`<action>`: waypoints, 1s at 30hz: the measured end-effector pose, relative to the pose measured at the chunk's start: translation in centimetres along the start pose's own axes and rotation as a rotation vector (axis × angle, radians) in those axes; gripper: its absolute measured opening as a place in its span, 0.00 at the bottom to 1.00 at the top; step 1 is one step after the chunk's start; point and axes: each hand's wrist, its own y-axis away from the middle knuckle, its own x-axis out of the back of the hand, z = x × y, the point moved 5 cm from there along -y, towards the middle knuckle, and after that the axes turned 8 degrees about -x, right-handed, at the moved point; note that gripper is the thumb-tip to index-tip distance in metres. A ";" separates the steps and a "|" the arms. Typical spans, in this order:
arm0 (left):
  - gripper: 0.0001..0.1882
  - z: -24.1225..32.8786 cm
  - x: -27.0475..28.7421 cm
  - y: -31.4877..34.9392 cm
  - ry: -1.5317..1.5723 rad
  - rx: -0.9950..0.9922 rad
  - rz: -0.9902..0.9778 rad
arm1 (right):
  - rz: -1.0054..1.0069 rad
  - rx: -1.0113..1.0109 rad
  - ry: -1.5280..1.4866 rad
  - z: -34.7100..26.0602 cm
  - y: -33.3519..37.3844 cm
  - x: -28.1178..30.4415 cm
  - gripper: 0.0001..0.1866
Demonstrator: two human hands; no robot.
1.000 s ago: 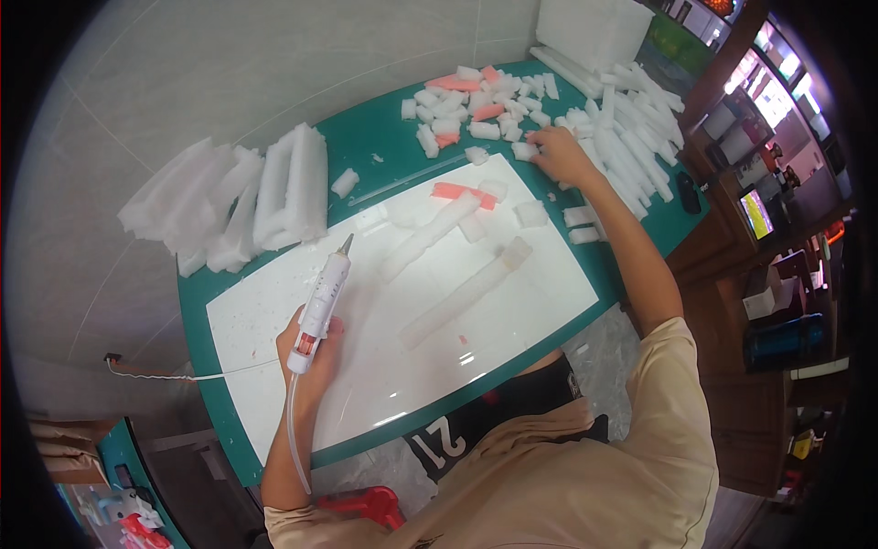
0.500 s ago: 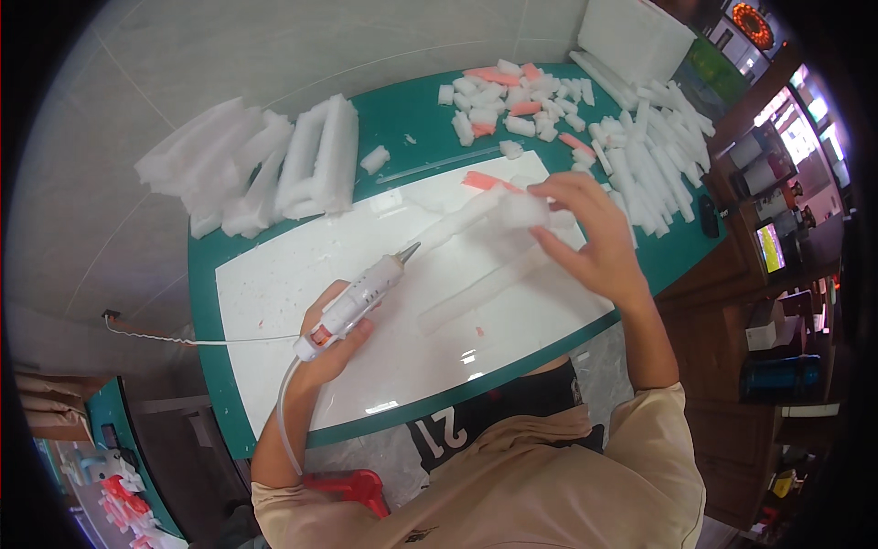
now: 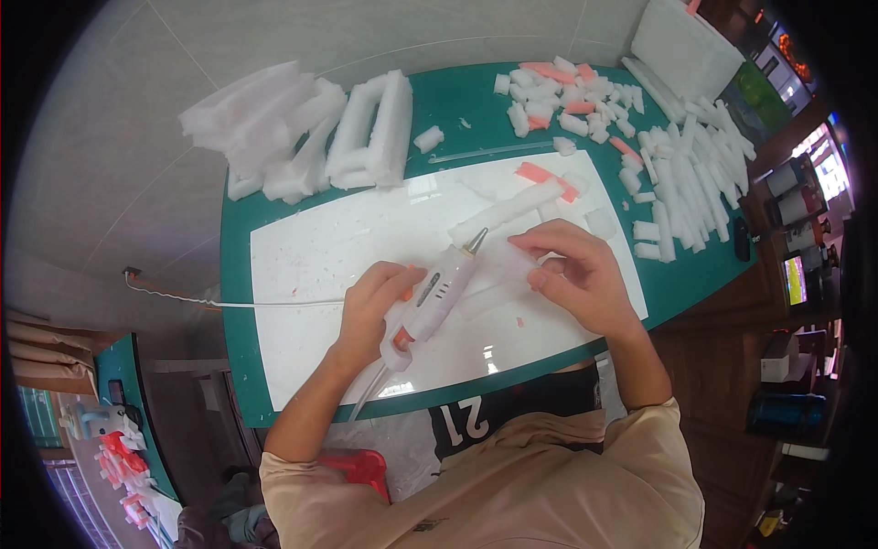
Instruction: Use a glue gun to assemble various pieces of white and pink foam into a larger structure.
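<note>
My left hand [image 3: 377, 297] is wrapped round a white hot glue gun [image 3: 437, 297], its metal nozzle pointing up and away to the right. An orange trigger shows by the fingers. My right hand [image 3: 585, 279] pinches a small white foam piece [image 3: 512, 263] between thumb and fingers, just right of the nozzle; whether they touch I cannot tell. Beyond the nozzle, a long white foam strip [image 3: 508, 210] lies on the white board [image 3: 302, 242], close to a pink foam strip [image 3: 549, 180]. Another pale strip lies partly hidden behind the gun and the held piece.
Hollow white foam frames [image 3: 370, 128] stand at the back left of the green table [image 3: 240, 320]. Small foam blocks [image 3: 572, 91] and stacked foam strips [image 3: 690, 183] fill the far right. A clear glue stick [image 3: 489, 153] lies behind the board. The cord [image 3: 274, 304] runs left to the wall.
The glue gun has moved toward the board's middle and tilted steeper. My right hand has come down and nearer the gun with the foam piece. The whole view has shifted.
</note>
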 end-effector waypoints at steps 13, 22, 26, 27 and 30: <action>0.22 0.0 -0.6 0.2 -0.215 -0.082 -0.008 | -0.058 -0.035 -0.074 0.7 -0.4 0.0 0.20; 0.25 0.4 -0.8 0.1 -0.343 -0.131 0.009 | -0.018 -0.031 -0.078 1.3 -0.1 0.2 0.15; 0.27 0.5 -0.8 0.3 -0.384 -0.141 0.023 | -0.067 -0.062 -0.028 1.4 -0.2 0.3 0.18; 0.27 0.4 -0.9 0.3 -0.383 -0.141 0.023 | -0.066 -0.066 -0.018 1.5 -0.2 0.4 0.18; 0.27 0.3 -0.9 0.4 -0.422 -0.153 0.020 | -0.070 -0.077 -0.004 1.5 -0.3 0.5 0.18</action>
